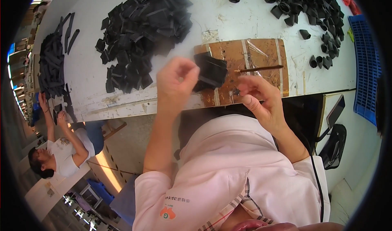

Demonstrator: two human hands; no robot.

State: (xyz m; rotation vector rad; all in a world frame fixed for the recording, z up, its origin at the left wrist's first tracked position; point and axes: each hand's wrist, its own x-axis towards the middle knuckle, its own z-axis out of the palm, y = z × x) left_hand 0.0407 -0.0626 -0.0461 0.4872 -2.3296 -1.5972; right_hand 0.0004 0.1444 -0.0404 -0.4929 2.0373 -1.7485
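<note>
My left hand (176, 84) is raised over the table's near edge with its fingers closed on a black folded strap piece (210, 71). That piece hangs over the left end of a brown cardboard board (261, 55) taped to the white table (245, 18). My right hand (259, 98) is beside it, fingers curled and apart, touching nothing that I can see. A thin brown stick or brush (259, 69) lies on the board just beyond my right fingers.
A big heap of flat black strap pieces (143, 30) lies at the table's left. Looped black pieces (310, 10) pile at the back right. A blue crate (367, 67) stands far right. Another person (61, 145) works at the left.
</note>
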